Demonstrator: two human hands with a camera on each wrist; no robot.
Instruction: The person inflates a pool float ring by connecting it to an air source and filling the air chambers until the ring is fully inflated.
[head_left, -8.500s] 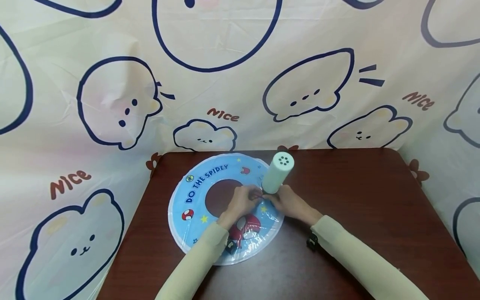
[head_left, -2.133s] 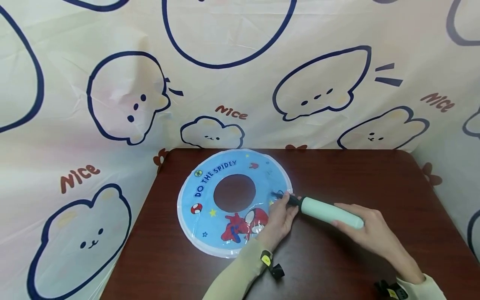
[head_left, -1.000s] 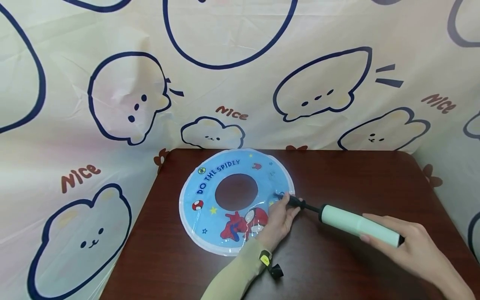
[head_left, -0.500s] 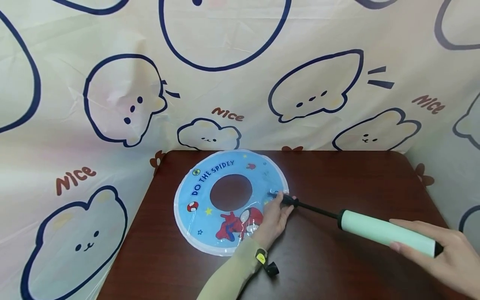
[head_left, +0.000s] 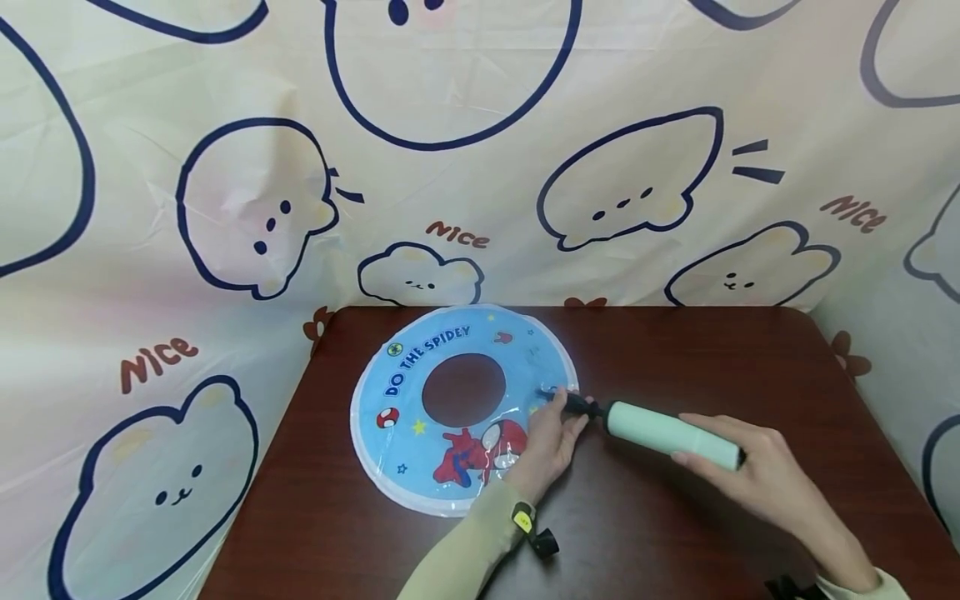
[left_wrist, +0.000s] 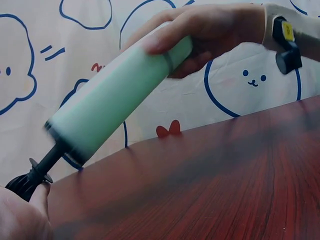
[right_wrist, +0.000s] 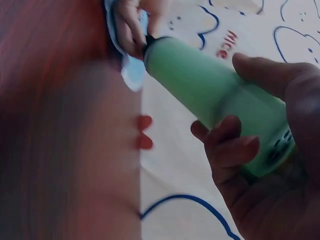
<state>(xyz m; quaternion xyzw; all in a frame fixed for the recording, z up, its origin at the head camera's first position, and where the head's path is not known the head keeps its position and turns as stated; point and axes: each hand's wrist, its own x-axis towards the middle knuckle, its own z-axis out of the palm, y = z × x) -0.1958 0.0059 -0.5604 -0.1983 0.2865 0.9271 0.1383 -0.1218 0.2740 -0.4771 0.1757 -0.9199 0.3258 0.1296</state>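
A blue swim ring [head_left: 382, 450] with a white rim, star prints and a red cartoon figure lies on the table, looking only slightly filled. At its right side my left hand [head_left: 549, 442] holds the black nozzle end [head_left: 576, 404] of a hand pump against the ring's valve area; the valve itself is hidden by the fingers. The pump's mint-green barrel [head_left: 663, 432] slants out to the right, close to the left hand. My right hand [head_left: 768, 475] grips the barrel's far end. A short black shaft [left_wrist: 52, 159] shows below the barrel in the left wrist view.
The dark brown wooden table [head_left: 675, 358] runs back to a cream cloth backdrop [head_left: 480, 183] with bear drawings and "Nice" lettering. A black wrist camera [head_left: 543, 543] hangs beside the left sleeve, just over the tabletop.
Both hands were together at the ring's valve first. Later the right hand drew the barrel out to the right, baring a long black rod; now it has slid back toward the left hand.
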